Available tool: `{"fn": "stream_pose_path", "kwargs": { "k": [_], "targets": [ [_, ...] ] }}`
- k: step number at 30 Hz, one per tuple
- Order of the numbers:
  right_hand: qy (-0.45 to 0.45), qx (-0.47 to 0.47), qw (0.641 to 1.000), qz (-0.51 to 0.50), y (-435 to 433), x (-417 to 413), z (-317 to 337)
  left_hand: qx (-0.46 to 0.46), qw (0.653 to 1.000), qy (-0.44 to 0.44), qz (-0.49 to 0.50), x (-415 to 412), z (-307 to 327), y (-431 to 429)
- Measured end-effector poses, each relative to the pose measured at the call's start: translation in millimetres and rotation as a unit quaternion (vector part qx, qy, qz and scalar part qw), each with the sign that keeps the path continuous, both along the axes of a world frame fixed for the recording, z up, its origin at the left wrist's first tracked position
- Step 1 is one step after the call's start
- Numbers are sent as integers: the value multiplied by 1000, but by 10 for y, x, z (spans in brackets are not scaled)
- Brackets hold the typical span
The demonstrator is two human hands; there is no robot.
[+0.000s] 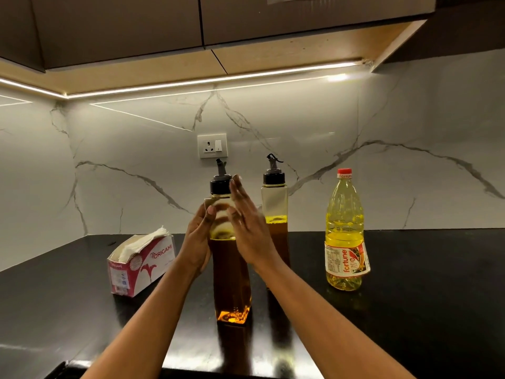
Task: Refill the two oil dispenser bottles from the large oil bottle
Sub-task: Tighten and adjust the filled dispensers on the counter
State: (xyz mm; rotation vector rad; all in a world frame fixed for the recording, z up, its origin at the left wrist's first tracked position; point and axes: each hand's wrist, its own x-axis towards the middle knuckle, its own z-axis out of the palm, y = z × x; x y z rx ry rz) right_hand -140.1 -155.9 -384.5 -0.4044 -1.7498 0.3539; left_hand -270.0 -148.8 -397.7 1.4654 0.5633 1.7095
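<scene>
Black glossy countertop (410,296) runs beneath both forearms. Nearest on it stands the near dispenser bottle (232,283), upright and square-sided, with dark amber oil to roughly two thirds and its black spout cap on. The left hand (196,242) grips its left side, thumb across the front face and fingers hidden behind. The right hand (246,222) is flat and open at the bottle's right, fingers straight and pointing up toward the cap. It is blurred, so contact cannot be told.

Just behind and to the right stands the far dispenser bottle (274,203), capped, about half full. Further right, well apart, is the large oil bottle (343,228) — red cap on, yellow oil high. A tissue box (142,263) lies at the left.

Beyond is a white marble wall (410,132) with a socket (212,146) and a light strip (218,77) under brown cabinets (273,17).
</scene>
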Motion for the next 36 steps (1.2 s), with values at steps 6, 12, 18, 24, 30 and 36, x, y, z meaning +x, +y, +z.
{"fn": "stream_pose_path", "kwargs": {
  "k": [6,12,18,24,30,36],
  "targets": [
    [41,-203,971,119,160,85,327,-24,1000,3,-6,-56,2,51],
    [13,-151,982,116,31,200,204,73,972,107,195,84,-63,-116],
    [-75,-23,997,11,78,117,112,108,951,164,240,154,-30,-176],
    [-27,-140,986,87,142,195,276,81,974,157,143,-53,-15,-130],
    [-110,126,985,-25,185,142,1,51,981,157,103,-93,-10,-116],
    [-40,66,997,8,224,39,95,30,988,134,72,-115,8,-81]
  ]
}}
